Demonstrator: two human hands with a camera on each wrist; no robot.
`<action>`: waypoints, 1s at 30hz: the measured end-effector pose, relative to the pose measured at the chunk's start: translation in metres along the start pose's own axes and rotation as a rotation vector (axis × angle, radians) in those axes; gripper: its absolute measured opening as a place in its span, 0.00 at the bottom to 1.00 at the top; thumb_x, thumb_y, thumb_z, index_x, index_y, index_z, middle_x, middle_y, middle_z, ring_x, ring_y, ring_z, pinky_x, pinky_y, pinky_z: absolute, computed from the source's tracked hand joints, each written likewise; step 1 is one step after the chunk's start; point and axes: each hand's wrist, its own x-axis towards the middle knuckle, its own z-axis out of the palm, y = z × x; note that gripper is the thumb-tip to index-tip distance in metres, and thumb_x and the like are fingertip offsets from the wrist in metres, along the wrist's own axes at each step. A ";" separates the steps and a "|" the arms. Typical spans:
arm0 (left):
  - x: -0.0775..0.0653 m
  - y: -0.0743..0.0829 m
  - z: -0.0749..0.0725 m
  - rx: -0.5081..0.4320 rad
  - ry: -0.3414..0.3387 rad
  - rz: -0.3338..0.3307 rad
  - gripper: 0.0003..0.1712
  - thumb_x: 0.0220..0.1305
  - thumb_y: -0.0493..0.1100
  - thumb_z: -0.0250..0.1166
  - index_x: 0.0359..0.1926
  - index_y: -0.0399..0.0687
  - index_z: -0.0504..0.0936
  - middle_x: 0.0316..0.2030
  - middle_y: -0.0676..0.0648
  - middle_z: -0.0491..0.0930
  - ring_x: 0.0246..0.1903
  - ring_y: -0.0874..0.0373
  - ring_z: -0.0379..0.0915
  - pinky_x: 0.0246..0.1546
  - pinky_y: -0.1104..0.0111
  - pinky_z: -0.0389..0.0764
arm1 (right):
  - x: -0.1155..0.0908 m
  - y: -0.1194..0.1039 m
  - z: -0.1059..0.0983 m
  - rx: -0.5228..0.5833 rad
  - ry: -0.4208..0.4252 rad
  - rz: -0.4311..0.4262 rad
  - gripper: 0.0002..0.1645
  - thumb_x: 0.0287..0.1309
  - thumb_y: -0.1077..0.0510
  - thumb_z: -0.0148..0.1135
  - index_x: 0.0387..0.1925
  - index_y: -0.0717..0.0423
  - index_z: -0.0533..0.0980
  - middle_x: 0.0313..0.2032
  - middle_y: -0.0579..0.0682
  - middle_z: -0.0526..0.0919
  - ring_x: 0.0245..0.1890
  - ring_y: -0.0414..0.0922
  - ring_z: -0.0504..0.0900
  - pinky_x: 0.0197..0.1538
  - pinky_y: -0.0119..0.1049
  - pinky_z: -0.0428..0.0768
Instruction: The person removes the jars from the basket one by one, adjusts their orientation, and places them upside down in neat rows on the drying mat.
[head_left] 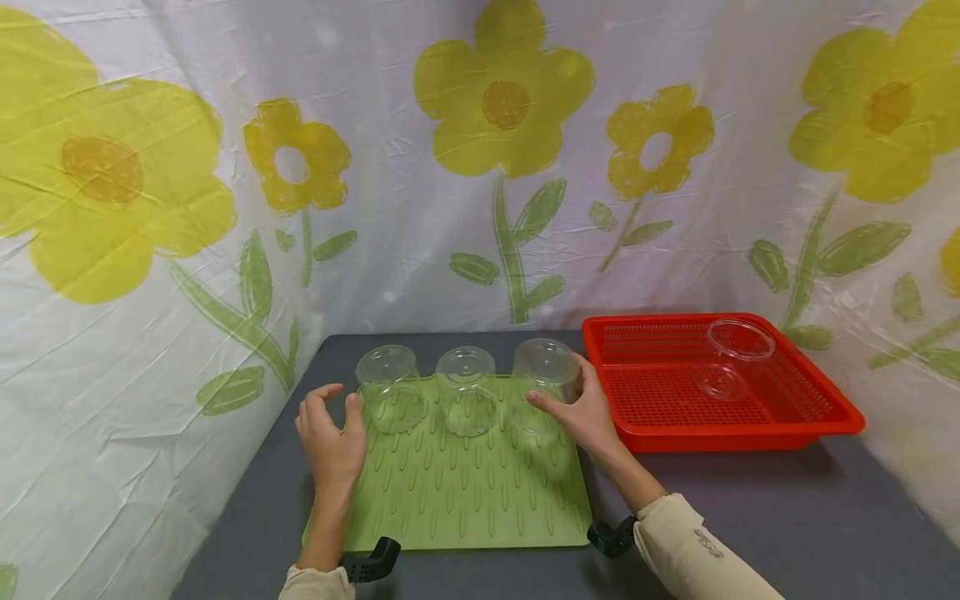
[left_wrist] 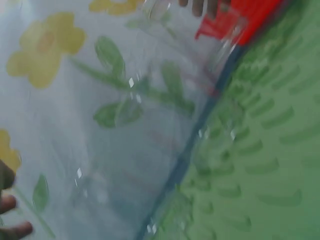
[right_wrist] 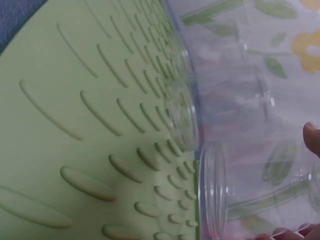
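Left jar [head_left: 387, 379]: standing at the left end of a row along the far part of the green drying mat [head_left: 465, 500]; clear-walled, seemingly mouth-down; apparently already in place.
Middle jar [head_left: 467, 383]: standing in the same row, a small gap away from the left jar; likewise seemingly mouth-down, untouched, apparently done.
Right jar [head_left: 542, 371]: at the right end of the row, over the mat's far right corner, threaded rim toward the mat; touching or just above, cannot tell.
Right hand [head_left: 581, 412]: thumb and fingers curled round the right jar, grip closed on it; so, by judgement, not yet let go.
Left hand [head_left: 332, 437]: just beside the left jar, thumb spread from fingers, grip loose and holding nothing; contact with the jar, cannot tell.
Red basket [head_left: 705, 440]: resting on the worktop [head_left: 675, 508], just right of the mat.
Basket jar [head_left: 729, 367]: standing inside the basket toward its right side, seemingly mouth-up, well apart from both hands, outside the row.
Row progress: two jars free-standing, a third in hand; probably well past halfway.
Left over: release of the right jar, and perhaps the basket jar; whether meant for the row, not shown.
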 end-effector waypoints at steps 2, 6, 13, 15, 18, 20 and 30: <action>-0.003 -0.009 -0.007 0.074 -0.105 -0.112 0.18 0.75 0.39 0.57 0.59 0.33 0.73 0.59 0.29 0.71 0.60 0.29 0.61 0.59 0.37 0.61 | 0.002 0.004 0.002 -0.041 0.000 0.002 0.64 0.52 0.48 0.79 0.80 0.54 0.50 0.76 0.61 0.60 0.77 0.59 0.59 0.76 0.59 0.62; -0.007 -0.023 -0.020 0.238 -0.343 -0.315 0.26 0.77 0.44 0.50 0.70 0.39 0.65 0.69 0.28 0.63 0.70 0.25 0.51 0.62 0.30 0.56 | 0.007 0.011 0.006 -0.133 -0.002 0.023 0.65 0.52 0.44 0.78 0.80 0.54 0.48 0.77 0.62 0.56 0.78 0.61 0.56 0.75 0.62 0.63; -0.009 -0.036 -0.030 0.489 -0.749 -0.381 0.33 0.77 0.45 0.45 0.76 0.33 0.56 0.73 0.22 0.52 0.70 0.17 0.42 0.59 0.20 0.50 | 0.015 0.017 0.010 -0.190 -0.021 0.038 0.66 0.51 0.43 0.79 0.80 0.54 0.48 0.77 0.62 0.58 0.77 0.61 0.59 0.73 0.62 0.65; -0.012 -0.036 -0.030 0.544 -0.831 -0.368 0.34 0.77 0.45 0.47 0.75 0.29 0.57 0.73 0.19 0.48 0.70 0.15 0.40 0.59 0.19 0.48 | 0.017 0.019 0.011 -0.197 -0.025 0.032 0.66 0.51 0.43 0.79 0.80 0.55 0.48 0.77 0.62 0.58 0.77 0.61 0.59 0.73 0.62 0.66; -0.015 -0.036 -0.029 0.585 -0.899 -0.382 0.36 0.76 0.46 0.51 0.75 0.26 0.56 0.73 0.17 0.42 0.71 0.14 0.34 0.60 0.18 0.45 | 0.018 0.023 0.013 -0.197 -0.024 0.020 0.65 0.52 0.43 0.78 0.80 0.56 0.49 0.77 0.63 0.59 0.77 0.62 0.59 0.73 0.62 0.66; -0.016 -0.037 -0.028 0.605 -0.919 -0.394 0.39 0.75 0.48 0.54 0.75 0.26 0.56 0.74 0.17 0.40 0.71 0.14 0.32 0.60 0.18 0.45 | 0.019 0.025 0.014 -0.196 -0.024 0.014 0.65 0.51 0.43 0.79 0.79 0.56 0.49 0.76 0.63 0.59 0.76 0.62 0.60 0.72 0.63 0.66; -0.015 -0.040 -0.025 0.618 -0.982 -0.435 0.43 0.73 0.50 0.58 0.75 0.25 0.53 0.73 0.16 0.32 0.71 0.13 0.25 0.61 0.17 0.38 | 0.020 0.027 0.014 -0.204 -0.030 -0.012 0.66 0.49 0.46 0.80 0.79 0.61 0.50 0.75 0.64 0.60 0.75 0.63 0.61 0.72 0.62 0.66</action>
